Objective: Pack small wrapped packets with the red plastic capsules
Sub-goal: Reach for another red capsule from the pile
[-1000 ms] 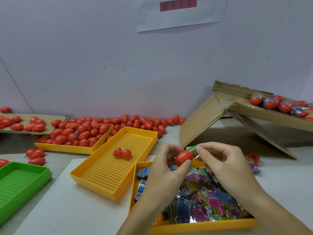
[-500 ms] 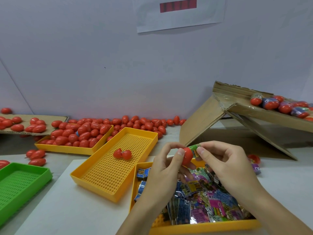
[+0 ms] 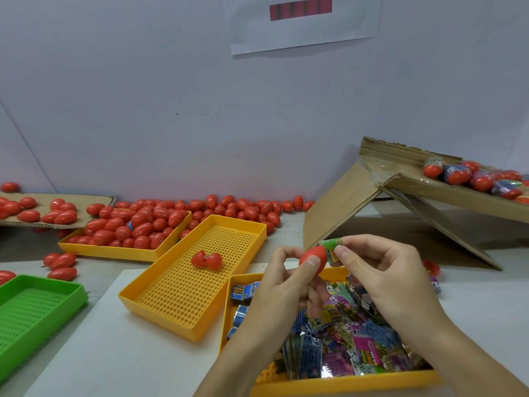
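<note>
The left hand (image 3: 282,277) grips a red capsule (image 3: 314,258) between thumb and fingers, its open end turned toward three o'clock so the right hand (image 3: 380,270) can feed it. That hand pinches a green rolled packet (image 3: 332,250), one end touching the capsule's mouth; insertion looks under way, not finished. Both are raised directly above the packet tray (image 3: 343,381), probably to keep refills a short reach below. At ten o'clock the yellow mesh tray (image 3: 237,224) holds one open capsule (image 3: 206,259). Further at ten, a full tray (image 3: 114,249) supplies empties. At two o'clock, a cardboard flap (image 3: 446,196) on the counter (image 3: 114,353) carries capsules paired with packets, seemingly finished.
</note>
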`<action>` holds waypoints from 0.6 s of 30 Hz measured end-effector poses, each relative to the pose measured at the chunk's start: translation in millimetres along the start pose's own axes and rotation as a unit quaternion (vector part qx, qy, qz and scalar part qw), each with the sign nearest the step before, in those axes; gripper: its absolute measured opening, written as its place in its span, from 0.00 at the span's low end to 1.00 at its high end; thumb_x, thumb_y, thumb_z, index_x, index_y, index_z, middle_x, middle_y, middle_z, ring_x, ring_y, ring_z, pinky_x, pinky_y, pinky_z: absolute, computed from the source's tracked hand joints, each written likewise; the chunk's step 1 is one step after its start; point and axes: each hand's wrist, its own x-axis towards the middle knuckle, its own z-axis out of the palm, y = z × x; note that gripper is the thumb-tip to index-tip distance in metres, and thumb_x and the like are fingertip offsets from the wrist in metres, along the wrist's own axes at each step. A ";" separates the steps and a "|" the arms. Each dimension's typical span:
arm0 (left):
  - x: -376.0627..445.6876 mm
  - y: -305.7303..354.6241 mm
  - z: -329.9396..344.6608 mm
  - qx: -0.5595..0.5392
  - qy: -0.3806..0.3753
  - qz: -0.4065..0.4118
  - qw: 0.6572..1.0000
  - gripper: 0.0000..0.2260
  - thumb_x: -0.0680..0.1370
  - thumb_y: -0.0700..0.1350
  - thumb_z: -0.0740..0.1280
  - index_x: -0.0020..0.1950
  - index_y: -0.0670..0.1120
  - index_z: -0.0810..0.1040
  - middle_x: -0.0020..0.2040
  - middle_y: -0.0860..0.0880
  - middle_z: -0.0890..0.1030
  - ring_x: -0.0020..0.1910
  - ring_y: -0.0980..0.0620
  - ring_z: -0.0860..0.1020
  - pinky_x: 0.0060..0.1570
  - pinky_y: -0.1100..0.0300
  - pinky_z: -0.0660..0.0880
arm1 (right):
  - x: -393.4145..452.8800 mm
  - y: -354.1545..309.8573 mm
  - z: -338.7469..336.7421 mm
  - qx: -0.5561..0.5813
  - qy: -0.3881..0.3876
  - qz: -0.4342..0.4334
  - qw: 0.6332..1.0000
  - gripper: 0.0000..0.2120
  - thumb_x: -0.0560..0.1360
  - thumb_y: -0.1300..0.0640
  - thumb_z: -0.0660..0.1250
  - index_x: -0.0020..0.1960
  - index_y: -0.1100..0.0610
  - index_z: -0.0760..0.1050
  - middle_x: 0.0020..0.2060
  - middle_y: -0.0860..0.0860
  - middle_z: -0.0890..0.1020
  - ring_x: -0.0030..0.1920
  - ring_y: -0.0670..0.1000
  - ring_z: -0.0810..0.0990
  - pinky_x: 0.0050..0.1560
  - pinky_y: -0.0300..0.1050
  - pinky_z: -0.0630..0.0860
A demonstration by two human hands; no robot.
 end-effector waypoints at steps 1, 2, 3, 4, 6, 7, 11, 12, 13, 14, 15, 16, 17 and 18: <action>0.2 -0.1 -0.2 -0.003 0.000 -0.004 1.000 0.20 0.75 0.54 0.66 0.60 0.42 0.69 0.34 0.44 0.80 0.26 0.52 0.74 0.31 0.60 0.72 | -0.1 -0.1 -0.2 0.000 0.000 0.000 1.000 0.09 0.67 0.44 0.68 0.45 0.45 0.83 0.40 0.41 0.87 0.42 0.40 0.84 0.37 0.32 0.78; 0.4 -0.2 -0.4 -0.006 -0.002 -0.006 1.000 0.20 0.76 0.54 0.65 0.59 0.41 0.70 0.34 0.44 0.80 0.26 0.52 0.74 0.32 0.60 0.72 | -0.1 -0.3 -0.3 0.000 0.000 0.000 1.000 0.09 0.67 0.44 0.68 0.45 0.44 0.83 0.40 0.41 0.86 0.42 0.40 0.84 0.37 0.31 0.77; 0.6 -0.5 -0.6 -0.008 -0.001 -0.008 1.000 0.19 0.76 0.54 0.65 0.58 0.41 0.71 0.34 0.44 0.80 0.26 0.52 0.74 0.32 0.60 0.72 | -0.2 -1.0 -0.2 0.000 -0.002 0.000 1.000 0.09 0.66 0.44 0.68 0.44 0.43 0.82 0.40 0.40 0.86 0.42 0.40 0.84 0.38 0.30 0.77; 0.8 -0.8 -0.6 -0.009 0.002 -0.010 1.000 0.18 0.76 0.54 0.65 0.57 0.40 0.72 0.34 0.43 0.80 0.26 0.52 0.74 0.33 0.59 0.73 | -0.3 -1.6 -0.3 -0.002 -0.004 -0.001 1.000 0.09 0.66 0.44 0.68 0.44 0.43 0.82 0.40 0.40 0.86 0.42 0.39 0.84 0.38 0.30 0.77; 1.4 -1.5 -1.2 -0.010 0.009 -0.011 1.000 0.19 0.75 0.54 0.65 0.56 0.40 0.74 0.35 0.42 0.79 0.27 0.52 0.74 0.33 0.59 0.73 | -0.1 -2.4 -0.6 -0.008 -0.008 -0.002 1.000 0.09 0.66 0.44 0.68 0.45 0.42 0.82 0.40 0.39 0.86 0.43 0.39 0.84 0.39 0.30 0.77; 1.6 -1.8 -1.3 -0.010 0.013 -0.010 1.000 0.19 0.75 0.54 0.65 0.55 0.39 0.75 0.35 0.42 0.79 0.27 0.52 0.74 0.33 0.60 0.73 | -0.1 -2.7 -0.7 -0.009 -0.009 -0.002 1.000 0.09 0.65 0.44 0.68 0.45 0.42 0.82 0.40 0.38 0.86 0.43 0.39 0.84 0.39 0.30 0.77; 2.2 -2.6 -1.2 -0.010 0.028 -0.008 1.000 0.19 0.75 0.54 0.65 0.55 0.40 0.76 0.34 0.43 0.79 0.27 0.51 0.74 0.32 0.60 0.73 | -0.4 -3.2 -1.0 -0.009 -0.017 -0.008 1.000 0.11 0.66 0.46 0.69 0.47 0.45 0.83 0.42 0.40 0.87 0.46 0.40 0.84 0.44 0.33 0.80; 2.4 -2.8 -1.1 -0.008 0.031 -0.007 0.999 0.19 0.75 0.54 0.65 0.56 0.39 0.77 0.34 0.43 0.79 0.27 0.51 0.74 0.32 0.60 0.73 | -0.6 -3.4 -0.7 -0.011 -0.019 -0.014 1.000 0.11 0.66 0.46 0.69 0.47 0.46 0.83 0.42 0.41 0.87 0.46 0.41 0.85 0.46 0.33 0.80; 2.4 -3.0 -0.9 -0.005 0.034 -0.006 0.999 0.19 0.75 0.54 0.65 0.56 0.39 0.77 0.34 0.43 0.79 0.27 0.51 0.74 0.33 0.60 0.73 | -0.7 -3.7 -0.4 -0.016 -0.021 -0.020 0.999 0.11 0.66 0.47 0.70 0.47 0.47 0.83 0.42 0.41 0.87 0.46 0.41 0.85 0.46 0.33 0.80; 2.6 -3.0 -0.8 -0.002 0.036 -0.004 0.999 0.19 0.75 0.54 0.65 0.56 0.39 0.77 0.33 0.43 0.79 0.27 0.51 0.74 0.33 0.59 0.73 | -0.8 -3.8 0.0 -0.021 -0.022 -0.025 0.999 0.11 0.66 0.47 0.70 0.47 0.47 0.83 0.42 0.41 0.86 0.46 0.41 0.84 0.46 0.32 0.79; 2.9 -3.1 -0.8 -0.001 0.039 -0.003 0.999 0.19 0.75 0.54 0.66 0.56 0.39 0.78 0.33 0.44 0.79 0.27 0.51 0.74 0.33 0.59 0.73 | -0.8 -3.8 0.6 -0.024 -0.022 -0.030 0.999 0.11 0.66 0.47 0.70 0.47 0.47 0.83 0.42 0.40 0.86 0.46 0.41 0.84 0.45 0.31 0.78; 3.2 -3.2 -0.8 -0.001 0.042 -0.001 0.999 0.19 0.75 0.54 0.66 0.55 0.39 0.78 0.33 0.43 0.79 0.27 0.51 0.74 0.34 0.59 0.73 | -0.8 -3.5 1.1 -0.024 -0.022 -0.034 0.999 0.10 0.66 0.48 0.70 0.47 0.48 0.83 0.42 0.40 0.86 0.46 0.41 0.84 0.45 0.31 0.78; 3.5 -3.2 -1.0 0.001 0.043 0.000 0.999 0.19 0.75 0.53 0.66 0.55 0.39 0.78 0.33 0.43 0.79 0.27 0.51 0.73 0.34 0.58 0.73 | -0.7 -3.0 1.7 -0.021 -0.020 -0.035 0.999 0.10 0.66 0.48 0.71 0.47 0.48 0.82 0.42 0.41 0.86 0.46 0.41 0.84 0.45 0.31 0.78; 3.7 -3.4 -1.0 0.002 0.044 0.000 0.999 0.18 0.76 0.52 0.66 0.55 0.38 0.78 0.32 0.43 0.79 0.27 0.51 0.73 0.34 0.58 0.73 | -0.7 -2.4 2.0 -0.016 -0.018 -0.035 0.999 0.10 0.66 0.49 0.71 0.47 0.49 0.82 0.42 0.42 0.86 0.46 0.42 0.84 0.46 0.31 0.78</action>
